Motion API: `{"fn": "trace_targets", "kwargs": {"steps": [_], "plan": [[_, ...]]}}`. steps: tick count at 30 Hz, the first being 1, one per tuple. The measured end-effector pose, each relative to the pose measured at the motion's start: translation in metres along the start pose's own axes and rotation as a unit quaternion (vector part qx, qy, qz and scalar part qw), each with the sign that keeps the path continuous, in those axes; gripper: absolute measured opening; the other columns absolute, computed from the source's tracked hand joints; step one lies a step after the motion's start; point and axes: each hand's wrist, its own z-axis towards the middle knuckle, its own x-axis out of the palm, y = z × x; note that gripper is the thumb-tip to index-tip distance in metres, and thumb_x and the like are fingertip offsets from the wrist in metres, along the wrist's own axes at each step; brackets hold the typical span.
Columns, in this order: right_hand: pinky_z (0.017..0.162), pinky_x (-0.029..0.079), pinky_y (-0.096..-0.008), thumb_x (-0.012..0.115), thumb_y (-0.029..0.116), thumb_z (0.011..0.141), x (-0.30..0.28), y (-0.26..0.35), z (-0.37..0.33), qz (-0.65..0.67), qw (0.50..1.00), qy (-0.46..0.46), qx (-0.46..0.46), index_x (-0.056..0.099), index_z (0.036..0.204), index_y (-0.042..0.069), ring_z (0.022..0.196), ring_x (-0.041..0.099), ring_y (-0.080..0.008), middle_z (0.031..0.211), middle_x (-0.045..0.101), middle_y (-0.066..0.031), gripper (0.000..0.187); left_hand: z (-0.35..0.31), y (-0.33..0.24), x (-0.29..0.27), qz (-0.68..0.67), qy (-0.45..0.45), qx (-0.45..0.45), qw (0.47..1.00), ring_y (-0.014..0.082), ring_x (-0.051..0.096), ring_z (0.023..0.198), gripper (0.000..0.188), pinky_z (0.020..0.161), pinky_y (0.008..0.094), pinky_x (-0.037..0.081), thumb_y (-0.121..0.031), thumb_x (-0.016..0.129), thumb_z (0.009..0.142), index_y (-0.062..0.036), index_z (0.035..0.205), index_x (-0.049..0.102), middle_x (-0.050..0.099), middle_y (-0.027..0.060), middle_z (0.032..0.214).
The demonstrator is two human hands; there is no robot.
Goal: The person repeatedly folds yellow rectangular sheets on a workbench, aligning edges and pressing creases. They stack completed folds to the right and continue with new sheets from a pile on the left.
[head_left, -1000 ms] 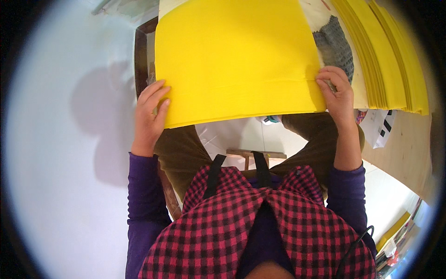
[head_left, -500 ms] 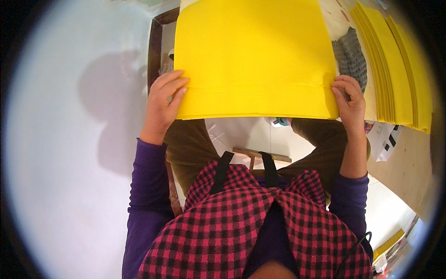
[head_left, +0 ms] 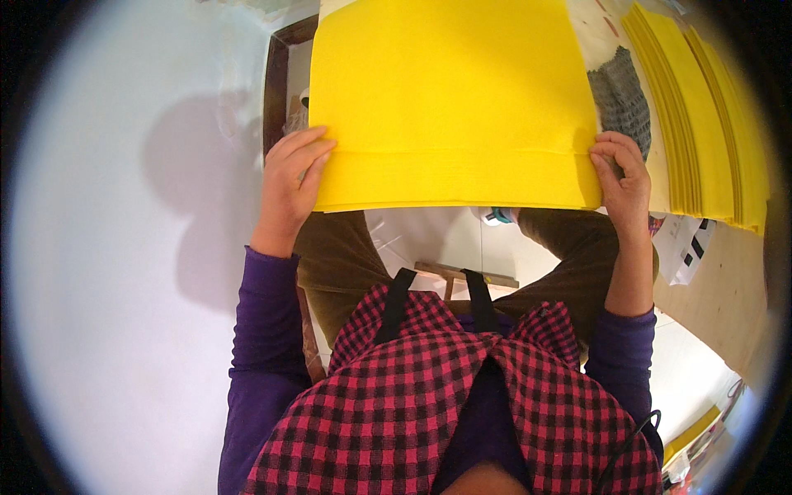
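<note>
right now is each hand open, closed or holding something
Left hand: fingers loosely bent, touching the left edge of the yellow sheets; grip cannot be told.
Right hand: fingers curled at their right edge; grip cannot be told.

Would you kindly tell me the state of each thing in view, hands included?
Yellow sheet: spread out, a faint line crossing it near its near edge.
Left hand: fingers at the sheet's left edge.
Right hand: fingers bent at its right edge.
Grey cloth: rumpled.
Yellow stacks: layered.
Checked garment: worn.
</note>
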Motion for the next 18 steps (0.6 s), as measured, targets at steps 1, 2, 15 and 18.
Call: {"fn": "trace_targets", "kwargs": {"steps": [1, 2, 15, 18], "plan": [[0.087, 0.047, -0.032, 0.065, -0.005, 0.08, 0.0001, -0.0007, 0.0004, 0.0, 1.0, -0.006, -0.009, 0.065, 0.091, 0.0, 0.101, 0.059, -0.0241, 0.105, 0.061, -0.0105, 0.012, -0.0004, -0.0005, 0.0004, -0.003, -0.005, 0.001, 1.0, 0.03, 0.06, 0.104, 0.015, 0.094, 0.0384, 0.044, -0.004, 0.064, 0.083, -0.0037, 0.097, 0.07, 0.067, 0.012, 0.109], [0.088, 0.046, -0.0324, 0.065, -0.005, 0.079, -0.0001, -0.0015, 0.0006, -0.002, 1.0, -0.012, -0.018, 0.065, 0.091, 0.001, 0.101, 0.059, -0.0246, 0.105, 0.062, -0.0106, 0.012, -0.0009, -0.0009, 0.0011, -0.008, -0.01, 0.0, 1.0, 0.0301, 0.06, 0.104, 0.015, 0.093, 0.0383, 0.044, -0.004, 0.064, 0.083, -0.0035, 0.096, 0.07, 0.067, 0.0122, 0.109], [0.091, 0.044, -0.0347, 0.068, -0.001, 0.078, -0.0051, 0.003, -0.0038, 0.029, 1.0, -0.005, 0.013, 0.065, 0.091, 0.003, 0.105, 0.056, -0.0272, 0.105, 0.061, -0.0097, 0.014, -0.0061, -0.0051, 0.001, -0.007, 0.004, -0.015, 1.0, 0.0301, 0.057, 0.11, 0.016, 0.097, 0.038, 0.043, -0.002, 0.06, 0.086, -0.002, 0.099, 0.069, 0.064, 0.0131, 0.115], [0.092, 0.044, -0.0352, 0.068, -0.001, 0.077, -0.0068, 0.0044, -0.0032, 0.031, 1.0, -0.005, -0.003, 0.066, 0.092, 0.003, 0.105, 0.056, -0.028, 0.106, 0.061, -0.0097, 0.016, -0.0063, -0.0051, 0.0007, 0.023, 0.011, -0.017, 1.0, 0.0301, 0.057, 0.111, 0.015, 0.098, 0.038, 0.043, -0.002, 0.06, 0.086, -0.0019, 0.099, 0.069, 0.064, 0.0129, 0.115]]}}
